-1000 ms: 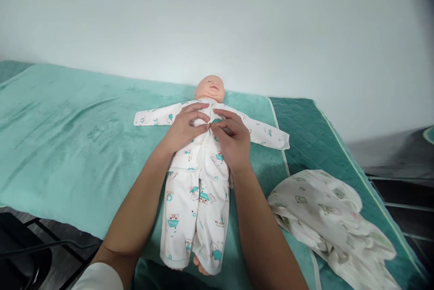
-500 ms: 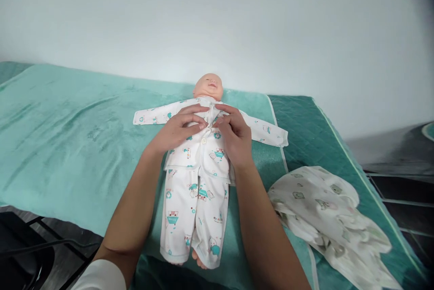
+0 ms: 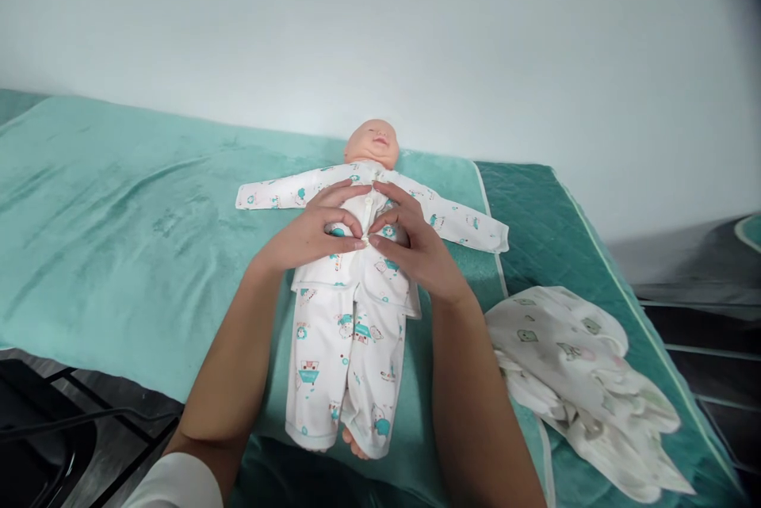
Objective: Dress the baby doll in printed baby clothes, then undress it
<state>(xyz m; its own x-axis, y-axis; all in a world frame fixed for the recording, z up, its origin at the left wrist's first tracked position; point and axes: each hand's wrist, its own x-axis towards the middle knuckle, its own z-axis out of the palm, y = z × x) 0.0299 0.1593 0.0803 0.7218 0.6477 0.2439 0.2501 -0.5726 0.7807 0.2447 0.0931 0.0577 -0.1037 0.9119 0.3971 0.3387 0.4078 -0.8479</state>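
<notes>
A baby doll (image 3: 372, 142) lies on its back on a teal blanket (image 3: 119, 215), arms spread out. It wears a white printed shirt (image 3: 440, 221) and matching trousers (image 3: 342, 365). Both my hands rest on the doll's chest. My left hand (image 3: 315, 229) pinches the left edge of the shirt front at the middle button line. My right hand (image 3: 416, 242) pinches the facing edge, fingertips meeting the left ones. One bare foot (image 3: 355, 448) pokes out of a trouser leg.
A crumpled white printed garment (image 3: 583, 381) lies to the right on a darker quilted teal mat (image 3: 547, 231). A pale wall stands behind the table. Dark floor and a black frame show at the lower left, beyond the blanket's near edge.
My hands have slid from the doll's upper chest down to a lower point on the shirt front. The view has shifted a little.
</notes>
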